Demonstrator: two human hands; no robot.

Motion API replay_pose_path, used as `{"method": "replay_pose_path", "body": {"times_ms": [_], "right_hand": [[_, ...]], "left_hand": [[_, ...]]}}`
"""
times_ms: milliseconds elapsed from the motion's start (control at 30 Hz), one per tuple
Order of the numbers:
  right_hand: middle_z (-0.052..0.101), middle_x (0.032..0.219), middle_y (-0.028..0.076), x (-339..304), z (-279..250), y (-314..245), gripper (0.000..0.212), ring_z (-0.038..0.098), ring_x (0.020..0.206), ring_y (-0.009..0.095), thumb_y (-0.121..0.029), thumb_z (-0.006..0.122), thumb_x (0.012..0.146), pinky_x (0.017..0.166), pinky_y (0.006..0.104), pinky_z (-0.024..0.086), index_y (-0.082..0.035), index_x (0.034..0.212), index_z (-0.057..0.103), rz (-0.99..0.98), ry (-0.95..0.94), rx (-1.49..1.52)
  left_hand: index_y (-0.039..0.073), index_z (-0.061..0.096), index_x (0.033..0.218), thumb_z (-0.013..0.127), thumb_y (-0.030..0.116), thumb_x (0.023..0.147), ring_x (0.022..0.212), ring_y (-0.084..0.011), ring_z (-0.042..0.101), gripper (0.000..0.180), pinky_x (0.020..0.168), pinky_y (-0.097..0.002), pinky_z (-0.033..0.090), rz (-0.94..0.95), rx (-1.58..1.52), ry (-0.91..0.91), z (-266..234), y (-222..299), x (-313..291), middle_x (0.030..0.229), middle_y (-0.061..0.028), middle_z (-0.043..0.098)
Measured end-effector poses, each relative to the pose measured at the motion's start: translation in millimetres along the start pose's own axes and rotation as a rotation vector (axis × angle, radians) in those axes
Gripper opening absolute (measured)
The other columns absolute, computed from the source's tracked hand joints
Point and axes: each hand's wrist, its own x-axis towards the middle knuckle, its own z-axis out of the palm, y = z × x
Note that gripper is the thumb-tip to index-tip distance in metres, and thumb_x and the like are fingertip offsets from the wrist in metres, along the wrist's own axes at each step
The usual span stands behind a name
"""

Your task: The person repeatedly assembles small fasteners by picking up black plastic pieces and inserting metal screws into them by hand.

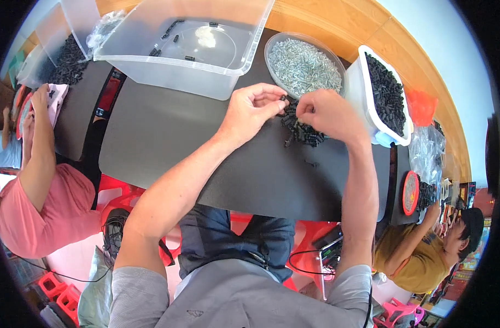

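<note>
My left hand (251, 112) pinches a small black plastic piece (284, 99) between thumb and fingertips, above the table. Just to its right, my right hand (333, 116) is closed, thumb against curled fingers; whatever it pinches is hidden or too small to name. Under and between both hands lies a loose pile of small black plastic pieces (305, 134). Behind the hands stands a round clear tub (270, 46) full of small shiny metal parts, apparently screws. One small dark part (312, 164) rests apart from the pile, nearer to me.
A large clear plastic bin (173, 76) with several black pieces stands at back left. At the right, a white box (369, 112) is filled with black pieces (385, 93). Co-workers sit on both sides, one in a pink shirt (53, 213), one in a mustard shirt (416, 257).
</note>
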Motion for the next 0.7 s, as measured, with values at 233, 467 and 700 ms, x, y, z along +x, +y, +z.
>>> {"method": "replay_pose_path", "body": {"times_ms": [233, 467, 700], "right_hand": [[0.072, 0.082, 0.013, -26, 35, -18, 0.009, 0.071, 0.081, 0.034, -0.015, 0.070, 0.081, 0.074, 0.0460, 0.055, -0.007, 0.082, 0.073, 0.098, 0.129, -0.131], [0.071, 0.085, 0.012, -28, 45, -18, 0.010, 0.071, 0.082, 0.034, -0.015, 0.072, 0.083, 0.075, 0.0451, 0.055, -0.006, 0.088, 0.072, 0.032, 0.219, -0.172], [0.075, 0.086, 0.011, -36, 37, -6, 0.016, 0.074, 0.078, 0.018, 0.000, 0.072, 0.085, 0.072, 0.0300, 0.057, 0.000, 0.101, 0.070, 0.131, 0.414, 0.617]], "left_hand": [[0.001, 0.067, 0.117, 0.070, 0.007, 0.094, 0.091, -0.0118, 0.069, 0.025, 0.077, -0.0259, 0.053, 0.023, 0.019, 0.027, 0, 0, 0, 0.105, -0.0097, 0.074], [-0.001, 0.068, 0.116, 0.069, 0.005, 0.093, 0.093, -0.0114, 0.068, 0.024, 0.081, -0.0264, 0.054, 0.003, 0.052, 0.000, 0, -2, 0, 0.105, -0.0090, 0.074], [-0.003, 0.068, 0.121, 0.070, 0.009, 0.095, 0.087, -0.0115, 0.069, 0.028, 0.079, -0.0266, 0.056, -0.070, 0.113, -0.102, 7, 4, -2, 0.104, -0.0094, 0.074]]}}
